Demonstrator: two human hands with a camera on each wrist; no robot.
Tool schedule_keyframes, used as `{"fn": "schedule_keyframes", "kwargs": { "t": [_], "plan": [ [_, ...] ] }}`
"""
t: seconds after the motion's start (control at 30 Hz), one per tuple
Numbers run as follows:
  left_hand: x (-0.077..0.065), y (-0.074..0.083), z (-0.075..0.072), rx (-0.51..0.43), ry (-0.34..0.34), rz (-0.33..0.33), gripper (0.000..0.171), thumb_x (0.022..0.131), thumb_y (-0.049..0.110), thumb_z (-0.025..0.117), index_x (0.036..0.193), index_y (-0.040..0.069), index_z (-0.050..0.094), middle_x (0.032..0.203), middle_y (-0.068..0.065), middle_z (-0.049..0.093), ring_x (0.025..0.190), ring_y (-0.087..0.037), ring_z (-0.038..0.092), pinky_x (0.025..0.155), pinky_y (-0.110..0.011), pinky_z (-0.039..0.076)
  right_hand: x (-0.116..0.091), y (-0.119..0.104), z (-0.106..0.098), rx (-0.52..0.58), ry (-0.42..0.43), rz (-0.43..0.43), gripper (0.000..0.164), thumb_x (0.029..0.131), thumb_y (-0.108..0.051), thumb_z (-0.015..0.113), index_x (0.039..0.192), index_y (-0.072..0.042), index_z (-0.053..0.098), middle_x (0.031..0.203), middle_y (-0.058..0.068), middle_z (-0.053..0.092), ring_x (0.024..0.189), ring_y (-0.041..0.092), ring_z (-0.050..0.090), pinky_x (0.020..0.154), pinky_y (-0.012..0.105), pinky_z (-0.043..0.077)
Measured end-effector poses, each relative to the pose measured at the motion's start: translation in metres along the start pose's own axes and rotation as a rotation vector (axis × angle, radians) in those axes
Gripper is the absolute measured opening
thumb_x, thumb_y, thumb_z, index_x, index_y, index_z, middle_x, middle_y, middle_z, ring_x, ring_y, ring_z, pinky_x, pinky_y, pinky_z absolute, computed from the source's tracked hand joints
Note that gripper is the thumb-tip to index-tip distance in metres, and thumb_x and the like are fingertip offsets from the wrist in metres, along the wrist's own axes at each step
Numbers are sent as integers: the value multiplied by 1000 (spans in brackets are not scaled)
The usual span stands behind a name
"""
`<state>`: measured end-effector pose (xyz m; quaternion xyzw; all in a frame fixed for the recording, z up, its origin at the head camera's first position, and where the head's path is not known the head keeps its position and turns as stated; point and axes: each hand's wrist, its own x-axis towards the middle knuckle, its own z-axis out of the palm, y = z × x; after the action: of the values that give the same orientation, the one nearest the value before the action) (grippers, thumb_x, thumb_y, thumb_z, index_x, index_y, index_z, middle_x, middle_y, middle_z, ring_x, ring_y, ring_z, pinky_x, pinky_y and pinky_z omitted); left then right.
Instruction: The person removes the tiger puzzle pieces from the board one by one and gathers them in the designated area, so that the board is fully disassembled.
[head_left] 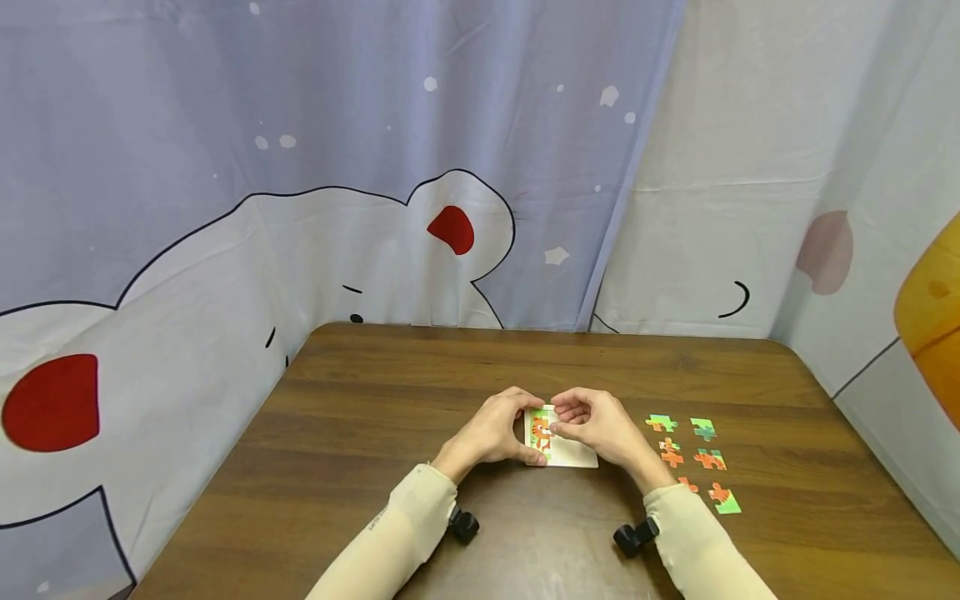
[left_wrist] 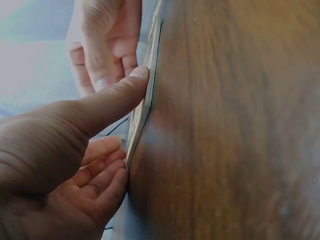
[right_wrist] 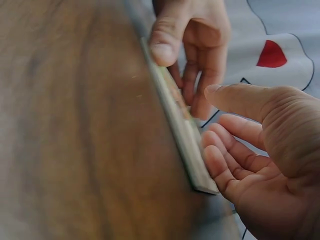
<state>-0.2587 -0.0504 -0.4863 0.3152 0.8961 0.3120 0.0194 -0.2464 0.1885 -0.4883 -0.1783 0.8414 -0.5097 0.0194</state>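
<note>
A small puzzle board (head_left: 576, 455) lies on the table, with pieces of an orange animal on green (head_left: 540, 433) along its left side. The rest of its visible surface is pale and bare. My left hand (head_left: 491, 429) holds the board's left end, thumb on the near edge and fingers at the far edge. In the left wrist view the thumb presses the board's rim (left_wrist: 149, 100). Over the board's right part is my right hand (head_left: 603, 427), fingers loosely bent. The right wrist view shows its thumb and fingers apart, nothing visible between them, fingertips beside the board (right_wrist: 192, 155).
Several loose puzzle pieces (head_left: 710, 459) lie in two columns right of the right hand; the right forearm partly covers one piece (head_left: 687, 485). The brown wooden table (head_left: 360, 433) has a patterned curtain (head_left: 360, 250) behind it and at its sides.
</note>
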Motion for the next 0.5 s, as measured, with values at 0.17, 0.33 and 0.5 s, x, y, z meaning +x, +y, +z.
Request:
{"fn": "schedule_keyframes", "kwargs": {
  "t": [0.17,0.33,0.5],
  "plan": [
    [-1,0,0,17,2,6,93,71,36,110,148,3,68,144,-8,68,129,-24,66,113,-35,53,2,5,6,-49,-6,1,34,93,-8,92,121,3,78,107,13,78,92,17,71,81,23,61],
    [-1,2,-1,25,-1,8,94,72,35,109,150,1,67,145,-10,68,127,-25,66,112,-36,54,3,6,7,-92,-7,-20,33,91,-8,93,120,0,79,107,10,78,92,17,70,81,24,60],
    [-2,2,-1,32,1,14,94,73,35,108,150,-1,67,145,-11,68,128,-26,67,112,-35,54,2,8,8,-136,-4,-29,35,89,-13,96,119,-2,80,105,7,76,93,17,70,80,24,59]
  ]
}}
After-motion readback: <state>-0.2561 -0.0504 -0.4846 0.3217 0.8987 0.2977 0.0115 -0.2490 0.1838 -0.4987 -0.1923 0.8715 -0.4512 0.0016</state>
